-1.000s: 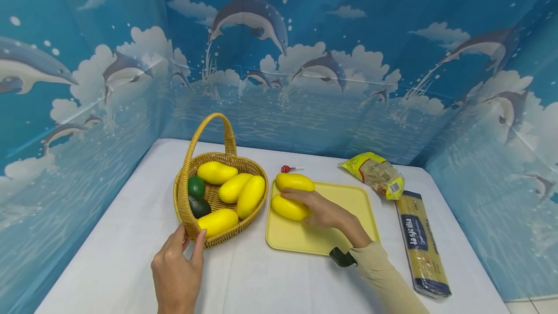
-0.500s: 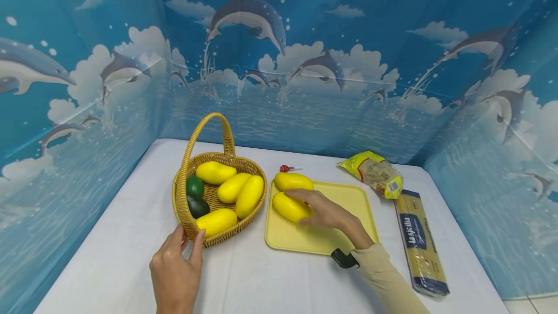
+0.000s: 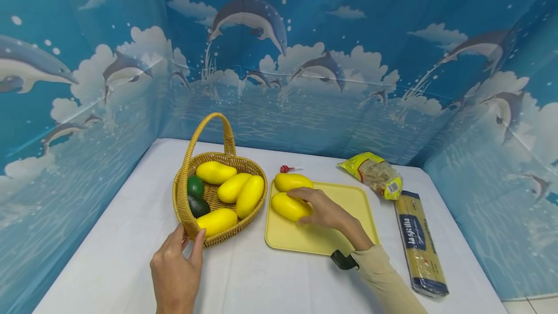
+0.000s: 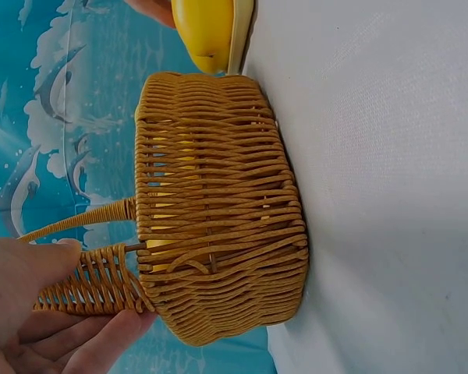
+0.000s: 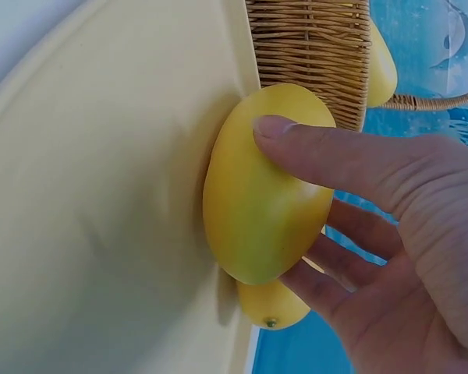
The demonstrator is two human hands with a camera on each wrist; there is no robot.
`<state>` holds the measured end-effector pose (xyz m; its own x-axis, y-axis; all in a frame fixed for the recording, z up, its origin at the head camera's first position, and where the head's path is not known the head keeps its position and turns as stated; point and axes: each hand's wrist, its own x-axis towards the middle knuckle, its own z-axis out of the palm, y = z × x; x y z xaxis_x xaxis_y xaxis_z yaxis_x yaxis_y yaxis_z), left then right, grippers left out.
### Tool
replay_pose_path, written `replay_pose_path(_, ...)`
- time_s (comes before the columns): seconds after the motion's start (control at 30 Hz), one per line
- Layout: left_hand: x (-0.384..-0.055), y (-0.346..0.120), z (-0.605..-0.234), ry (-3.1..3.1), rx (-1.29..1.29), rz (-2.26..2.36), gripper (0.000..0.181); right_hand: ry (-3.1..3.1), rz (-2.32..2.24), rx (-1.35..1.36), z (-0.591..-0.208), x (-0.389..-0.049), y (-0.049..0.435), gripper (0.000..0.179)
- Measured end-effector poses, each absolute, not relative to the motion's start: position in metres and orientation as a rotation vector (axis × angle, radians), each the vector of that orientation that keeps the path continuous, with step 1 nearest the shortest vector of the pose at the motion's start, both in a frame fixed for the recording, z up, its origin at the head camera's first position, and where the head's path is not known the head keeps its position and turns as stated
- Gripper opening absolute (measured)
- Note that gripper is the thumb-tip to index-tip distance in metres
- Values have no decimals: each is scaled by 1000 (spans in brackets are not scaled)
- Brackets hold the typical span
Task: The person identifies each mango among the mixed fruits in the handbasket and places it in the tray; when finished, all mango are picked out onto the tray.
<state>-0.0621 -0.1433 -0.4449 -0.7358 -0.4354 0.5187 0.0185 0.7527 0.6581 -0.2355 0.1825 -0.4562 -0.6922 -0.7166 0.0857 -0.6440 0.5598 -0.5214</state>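
Note:
My left hand grips the base of the handle of a wicker basket, thumb on one side and fingers on the other. Several yellow mangoes lie in the basket beside two dark green avocado-like fruits. On the pale yellow tray, my right hand holds a mango with its thumb across the near side and its fingers round the far side. That mango rests on or just above the tray; I cannot tell which. Behind it on the tray lies another mango.
A red-wrapped lollipop lies behind the tray. To the tray's right are a yellow-and-clear food bag and a long spaghetti pack. A dolphin-print curtain stands behind the white table.
The fingers of my right hand have shifted slightly right on the near mango, which has tilted a little. My left hand and the basket have stayed in place.

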Motion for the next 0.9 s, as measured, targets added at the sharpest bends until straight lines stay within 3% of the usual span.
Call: replay_pose_path(0.9,-62,-143,-445,-2259,309,-852,42,2693,-847,-1198,-456,-238,190,67)
